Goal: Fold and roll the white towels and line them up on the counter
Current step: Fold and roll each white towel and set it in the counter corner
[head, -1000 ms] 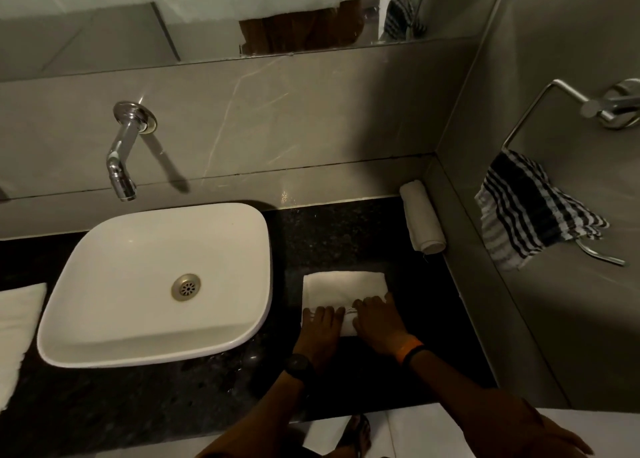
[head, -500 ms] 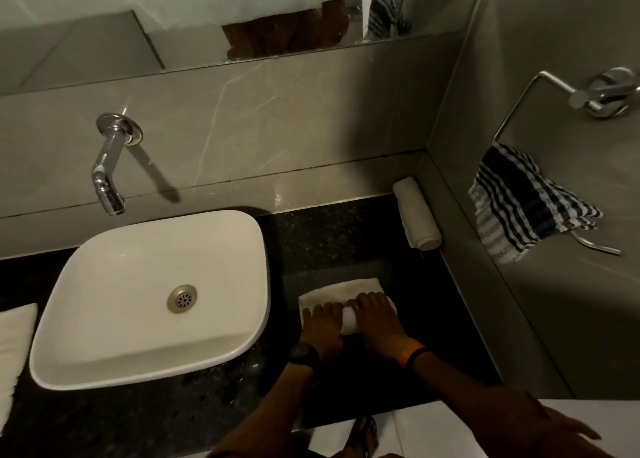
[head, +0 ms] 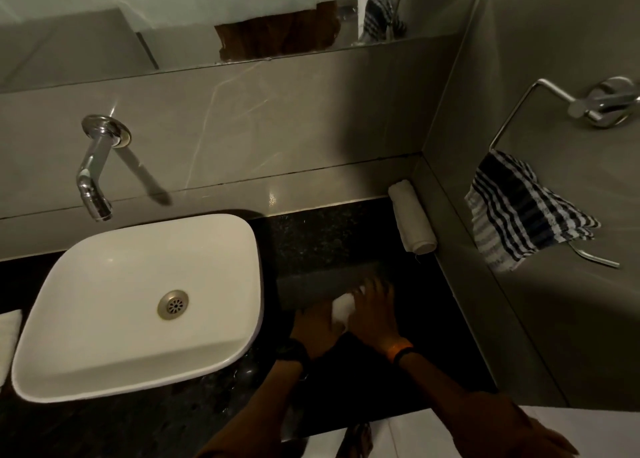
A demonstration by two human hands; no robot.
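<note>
While spread right hand (head: 372, 310) presses cylindrical white towel (head: 343, 307), left hand (head: 316, 323) grip unclear.

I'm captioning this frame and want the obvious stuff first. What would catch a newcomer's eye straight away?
The big white basin left of centre stands out against the dark counter. Right of it the left hand and right hand rest on a small white towel roll, with a finished rolled towel in the back corner. A striped cloth hangs on the right wall.
</note>
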